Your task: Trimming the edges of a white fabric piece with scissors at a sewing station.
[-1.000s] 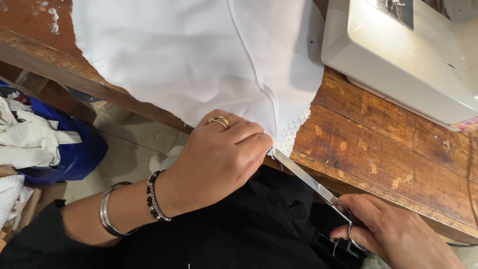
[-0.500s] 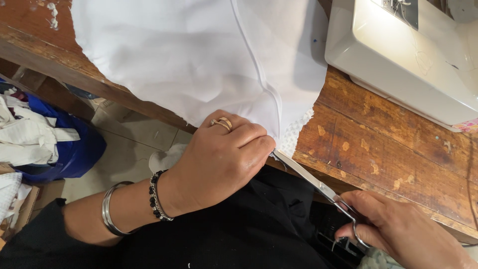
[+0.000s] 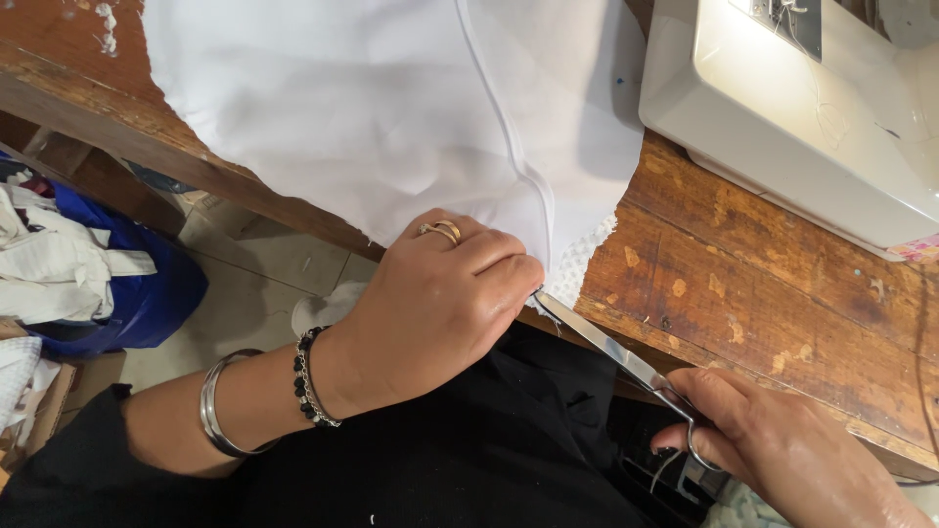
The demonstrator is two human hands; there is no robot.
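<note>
A white fabric with a stitched seam lies over the worn wooden table and hangs off its front edge. My left hand, wearing a ring, a bead bracelet and a metal bangle, pinches the fabric's lower edge beside a strip of white lace. My right hand grips the handles of steel scissors. The blades point up-left and their tips reach the fabric edge right at my left fingertips.
A cream sewing machine stands on the table at the upper right. A blue bag with white cloth pieces sits on the tiled floor at left. Black clothing covers my lap below the table edge.
My right hand and the scissors have shifted slightly down and right in the view. My left hand keeps its pinch on the fabric edge.
</note>
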